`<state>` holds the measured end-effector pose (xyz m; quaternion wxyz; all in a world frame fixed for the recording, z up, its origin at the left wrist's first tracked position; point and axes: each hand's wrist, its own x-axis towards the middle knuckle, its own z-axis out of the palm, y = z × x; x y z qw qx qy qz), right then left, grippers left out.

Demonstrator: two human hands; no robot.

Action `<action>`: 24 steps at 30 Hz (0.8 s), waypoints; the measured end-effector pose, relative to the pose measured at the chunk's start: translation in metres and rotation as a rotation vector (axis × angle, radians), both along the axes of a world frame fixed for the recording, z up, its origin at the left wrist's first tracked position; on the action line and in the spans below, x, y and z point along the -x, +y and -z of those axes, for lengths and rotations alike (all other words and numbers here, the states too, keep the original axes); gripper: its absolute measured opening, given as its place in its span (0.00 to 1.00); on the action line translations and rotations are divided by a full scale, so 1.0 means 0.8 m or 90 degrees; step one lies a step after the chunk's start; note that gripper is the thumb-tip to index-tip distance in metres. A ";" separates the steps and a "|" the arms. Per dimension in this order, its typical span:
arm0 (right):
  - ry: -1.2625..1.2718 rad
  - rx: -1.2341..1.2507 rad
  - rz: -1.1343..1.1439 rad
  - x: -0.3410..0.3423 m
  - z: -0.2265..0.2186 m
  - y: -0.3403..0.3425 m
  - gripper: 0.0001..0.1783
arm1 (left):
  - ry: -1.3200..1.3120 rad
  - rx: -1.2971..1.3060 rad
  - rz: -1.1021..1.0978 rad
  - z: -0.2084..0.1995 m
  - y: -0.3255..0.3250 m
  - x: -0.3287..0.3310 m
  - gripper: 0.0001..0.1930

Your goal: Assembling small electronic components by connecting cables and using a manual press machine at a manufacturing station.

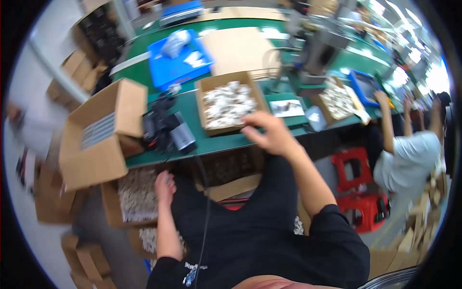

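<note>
My right hand [270,132] is over the near right corner of a shallow cardboard box [208,131] on the green bench. Its thumb and fingers are apart, and I see nothing between them. Inside that box lies a heap of small white parts [229,103]. My left hand [166,187] hangs low by my left thigh, fingers curled; a small greyish spot shows at them, too blurred to name. Beside it, below the bench edge, stands a larger carton [111,204] full of small pale parts [138,192].
An open carton [96,168] with grey stacked pieces sits at the left. Nearby are a dark cable bundle [161,120] and a silver-grey box [182,135]. A blue tray [163,77] lies behind. A bench machine [320,50] stands right, near a co-worker [409,156] and red stools [353,168].
</note>
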<state>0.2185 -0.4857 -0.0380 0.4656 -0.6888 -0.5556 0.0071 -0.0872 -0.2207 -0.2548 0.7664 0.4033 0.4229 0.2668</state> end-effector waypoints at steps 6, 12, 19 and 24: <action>0.018 -0.077 -0.052 0.051 0.053 -0.021 0.05 | -0.009 -0.052 0.297 -0.060 -0.054 -0.012 0.18; 0.182 0.012 -0.133 0.145 0.126 -0.042 0.11 | -0.112 0.055 0.583 -0.098 -0.183 -0.096 0.24; 0.359 0.052 -0.108 0.118 0.111 -0.067 0.11 | -0.217 0.138 0.672 -0.116 -0.191 -0.125 0.30; 0.284 -0.031 -0.111 0.104 0.107 -0.050 0.08 | -0.259 0.096 0.635 -0.113 -0.182 -0.125 0.31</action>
